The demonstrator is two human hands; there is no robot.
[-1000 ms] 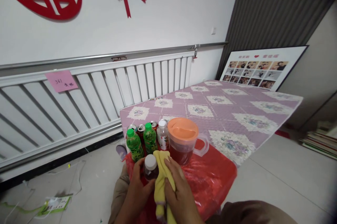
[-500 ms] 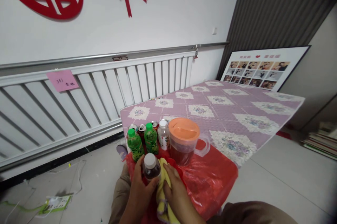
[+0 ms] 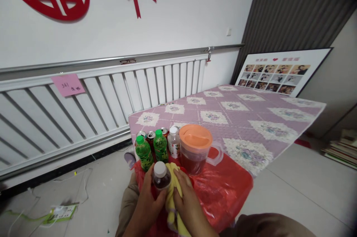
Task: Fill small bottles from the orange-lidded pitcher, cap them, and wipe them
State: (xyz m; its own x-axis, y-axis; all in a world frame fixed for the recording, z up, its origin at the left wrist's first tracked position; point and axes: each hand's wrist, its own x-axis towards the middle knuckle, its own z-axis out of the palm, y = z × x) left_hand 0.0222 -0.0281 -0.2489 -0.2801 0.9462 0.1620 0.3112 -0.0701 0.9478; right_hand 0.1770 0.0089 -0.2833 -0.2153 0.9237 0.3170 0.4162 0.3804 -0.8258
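Observation:
My left hand point(image 3: 148, 200) is wrapped round a white-capped bottle point(image 3: 161, 178) of dark liquid, held upright. Against the bottle's right side, my right hand point(image 3: 187, 197) grips a yellow cloth point(image 3: 173, 182). Just beyond the hands stand two green-capped bottles, one green bottle point(image 3: 144, 155) at the left and another green bottle point(image 3: 160, 148) beside it. A clear bottle point(image 3: 174, 144) with a white cap stands right of them. The plastic pitcher point(image 3: 195, 151) with an orange lid is next to it. Drink cans point(image 3: 151, 137) show partly behind the bottles.
A red plastic sheet point(image 3: 223, 185) covers the surface under the bottles. Behind it lies a purple floral cover point(image 3: 214, 116). A white radiator point(image 3: 111, 96) runs along the wall. On the floor at left lies a power strip point(image 3: 63, 213) with cables.
The yellow cloth rides slightly higher beside the bottle, and my right hand has shifted a little with it. My left hand keeps its hold. The view has moved slightly.

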